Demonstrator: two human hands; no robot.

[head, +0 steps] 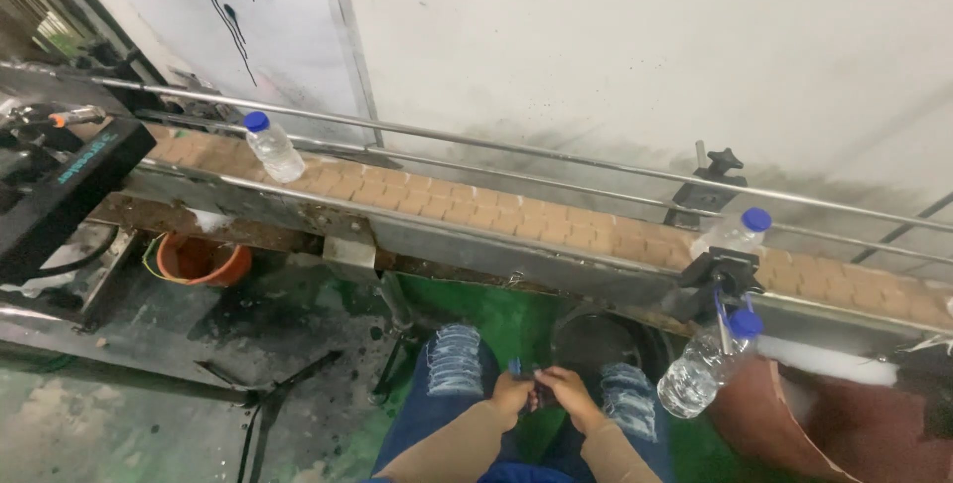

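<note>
Blue small object [515, 367] pinched between left hand [512, 394] and right hand [568, 391].

A conveyor [516, 220] with tan slats runs diagonally between 2 metal guide rails [516, 150]. 2 clear bottles with blue caps stand on it: 1 at the left [272, 148], 1 at the right [733, 233]. A 3rd bottle [703, 365] hangs off the near edge. An orange bucket [204, 261] sits under the conveyor.
</note>
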